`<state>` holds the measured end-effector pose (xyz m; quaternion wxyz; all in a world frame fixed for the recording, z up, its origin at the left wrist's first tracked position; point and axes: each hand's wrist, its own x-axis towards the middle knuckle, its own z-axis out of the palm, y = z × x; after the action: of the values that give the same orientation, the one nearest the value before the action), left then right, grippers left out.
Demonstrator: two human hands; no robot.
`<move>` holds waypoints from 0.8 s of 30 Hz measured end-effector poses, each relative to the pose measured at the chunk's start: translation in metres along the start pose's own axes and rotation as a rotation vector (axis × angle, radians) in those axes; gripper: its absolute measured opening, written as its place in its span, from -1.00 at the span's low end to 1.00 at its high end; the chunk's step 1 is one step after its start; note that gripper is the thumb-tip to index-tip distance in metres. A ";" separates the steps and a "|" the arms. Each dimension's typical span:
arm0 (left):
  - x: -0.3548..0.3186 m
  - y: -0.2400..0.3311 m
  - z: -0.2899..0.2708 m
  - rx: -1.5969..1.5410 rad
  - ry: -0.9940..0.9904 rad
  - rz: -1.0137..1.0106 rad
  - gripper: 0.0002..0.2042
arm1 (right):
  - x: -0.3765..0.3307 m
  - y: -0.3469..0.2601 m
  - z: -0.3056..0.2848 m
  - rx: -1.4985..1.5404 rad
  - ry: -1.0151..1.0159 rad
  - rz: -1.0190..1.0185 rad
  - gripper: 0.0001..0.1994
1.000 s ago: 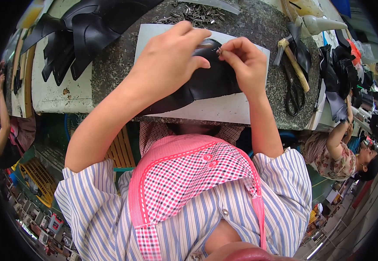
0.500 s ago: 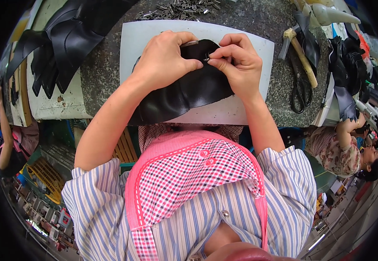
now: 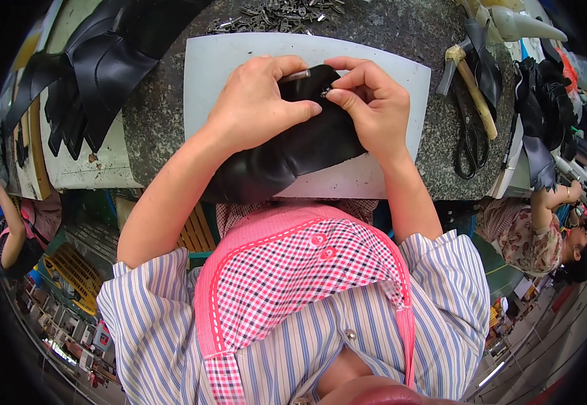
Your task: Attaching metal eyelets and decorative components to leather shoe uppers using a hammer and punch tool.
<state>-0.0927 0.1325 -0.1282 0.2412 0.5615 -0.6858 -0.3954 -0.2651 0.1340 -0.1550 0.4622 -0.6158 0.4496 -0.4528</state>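
A black, glossy sheet of leather [image 3: 314, 145] is held up at a tilt over a white board [image 3: 206, 77]. My left hand [image 3: 243, 104] grips its far left part, thumb on top and fingers curled behind. A short metal rod [image 3: 297, 76] lies along that index finger. My right hand [image 3: 378, 108] pinches a small shiny metal fitting [image 3: 325, 92] between thumb and index finger, against the leather near its far edge. Its exact shape is too small to tell. The leather hides the fingertips behind it.
Many small metal fittings [image 3: 280, 15] lie heaped beyond the board. A wooden-handled hammer [image 3: 476, 91] and black-handled scissors [image 3: 470, 152] rest at the right. Stacked black leather pieces [image 3: 108, 74] lie at the left, more [image 3: 540, 104] at the far right. Co-workers sit on both sides.
The leather's near edge has swung slightly and its far edge shows differently. My left thumb has shifted a little away from my right fingertips. More of the metal rod shows.
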 end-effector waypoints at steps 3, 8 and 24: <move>-0.001 0.003 0.003 -0.207 -0.049 -0.051 -0.64 | -0.002 -0.001 0.003 -0.141 0.024 -0.064 -0.86; -0.003 0.008 0.005 -0.122 -0.006 -0.127 -0.67 | -0.004 -0.006 0.005 -0.272 0.057 -0.121 -0.85; -0.027 0.006 0.005 -0.305 0.050 -0.011 -0.79 | 0.012 -0.016 -0.018 -0.047 -0.457 0.009 -0.74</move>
<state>-0.0932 0.1599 -0.1233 0.3385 0.5317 -0.6085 -0.4821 -0.2787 0.1221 -0.1351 0.5395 -0.7109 0.3464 -0.2891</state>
